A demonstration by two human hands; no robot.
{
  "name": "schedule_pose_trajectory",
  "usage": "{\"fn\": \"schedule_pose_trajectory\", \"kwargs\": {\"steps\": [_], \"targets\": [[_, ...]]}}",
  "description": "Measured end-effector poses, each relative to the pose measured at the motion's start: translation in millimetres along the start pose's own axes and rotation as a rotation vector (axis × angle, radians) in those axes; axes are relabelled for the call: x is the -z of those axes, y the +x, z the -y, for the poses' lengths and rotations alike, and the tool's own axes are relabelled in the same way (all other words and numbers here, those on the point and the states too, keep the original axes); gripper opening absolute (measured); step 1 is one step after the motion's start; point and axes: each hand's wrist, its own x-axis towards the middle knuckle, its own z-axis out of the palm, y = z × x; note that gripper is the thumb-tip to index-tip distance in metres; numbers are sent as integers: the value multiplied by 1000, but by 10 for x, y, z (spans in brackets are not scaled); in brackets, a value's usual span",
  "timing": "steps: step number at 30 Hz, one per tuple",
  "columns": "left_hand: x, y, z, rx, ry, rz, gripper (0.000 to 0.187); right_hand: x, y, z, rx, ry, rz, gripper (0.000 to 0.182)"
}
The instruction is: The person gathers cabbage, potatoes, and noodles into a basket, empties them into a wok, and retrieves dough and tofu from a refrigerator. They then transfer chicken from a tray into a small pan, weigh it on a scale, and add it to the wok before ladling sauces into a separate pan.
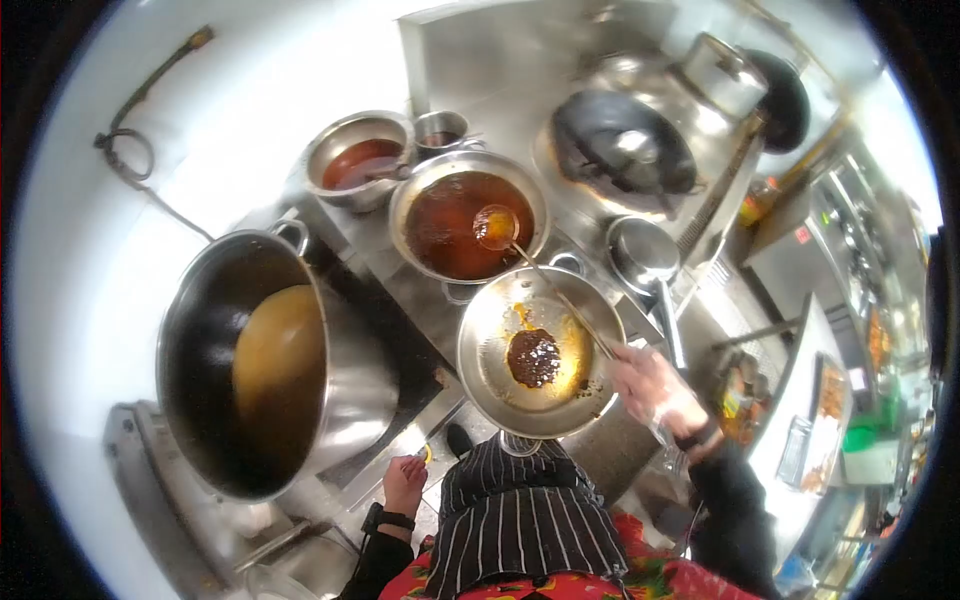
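My right hand (655, 388) is closed round the handle of a ladle (562, 298). The ladle's round bowl sits in the reddish-brown liquid of a steel pot (455, 225). Nearer to me, under the handle, a wide steel pan (485, 385) holds a dark, glossy paste and some orange oil. Low on the left, my left hand (405, 484) hangs beside the counter edge with its fingers curled; a small yellow thing shows at its fingertips, too small to name.
A large deep pot (350, 370) of brown liquid stands left. Behind are a steel bowl (355, 165) of red liquid, a small pot (440, 130) and a black wok (620, 150). A saucepan (643, 250) stands right. Trays (828, 400) lie on a far-right counter.
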Motion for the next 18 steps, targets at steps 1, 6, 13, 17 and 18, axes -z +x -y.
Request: {"fn": "schedule_pose_trajectory", "kwargs": {"steps": [1, 6, 13, 17, 18], "targets": [[-8, -12, -15, -10, -95, -18, 16, -52, 197, 101, 111, -262, -30, 36], [83, -300, -81, -126, 285, -104, 18, -304, 1399, -208, 495, -468, 58, 31], [100, -921, 58, 7, 467, -283, 21, -450, 972, 249, -67, 542, 427, 15], [125, -981, 506, -37, -119, -364, 17, -443, 896, 219, -25, 504, 252, 16], [126, -962, 564, 259, -719, -349, 17, -397, 888, 209, -39, 588, 304, 16]]}}
